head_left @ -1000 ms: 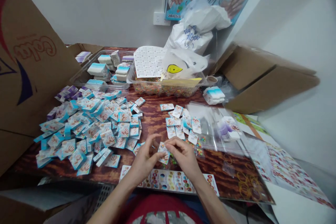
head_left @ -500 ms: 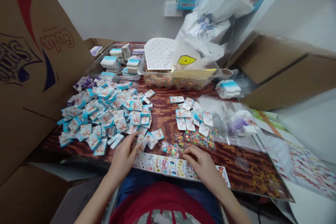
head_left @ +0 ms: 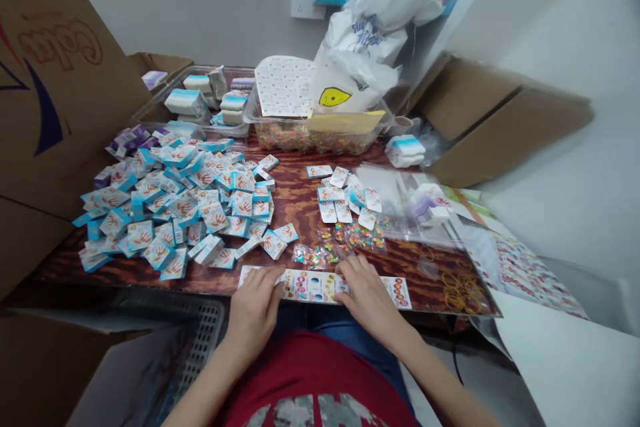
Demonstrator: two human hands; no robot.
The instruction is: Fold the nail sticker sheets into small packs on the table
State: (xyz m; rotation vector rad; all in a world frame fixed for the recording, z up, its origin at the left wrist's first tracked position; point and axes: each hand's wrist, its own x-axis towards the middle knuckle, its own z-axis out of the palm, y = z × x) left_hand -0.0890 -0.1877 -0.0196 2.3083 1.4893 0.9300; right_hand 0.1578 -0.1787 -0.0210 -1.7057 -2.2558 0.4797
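Observation:
A long white strip printed with rows of small colourful pictures [head_left: 314, 285] lies along the front edge of the table. My left hand [head_left: 256, 300] is closed over its left part, the thumb on the near side and the fingers across the top. Right of the middle, my right hand [head_left: 364, 290] grips the same strip between thumb and bent fingers. Just beyond it lie small clear bags of coloured pieces [head_left: 317, 256]. A big heap of small blue-and-white boxes [head_left: 185, 197] spreads to the left, with a smaller group of boxes [head_left: 345, 195] behind the bags.
A clear tub of coloured pieces [head_left: 280, 137] stands at the back, with a white plastic bag [head_left: 345, 73] on it. Yellow rubber bands [head_left: 457, 292] lie at the right front corner. Cardboard boxes [head_left: 500, 120] flank the table; plastic sleeves [head_left: 395, 197] lie right of centre.
My left hand has moved from the small boxes near the front onto the strip's left part. My right hand has come down from beside the small bags onto the strip. The view has shifted right.

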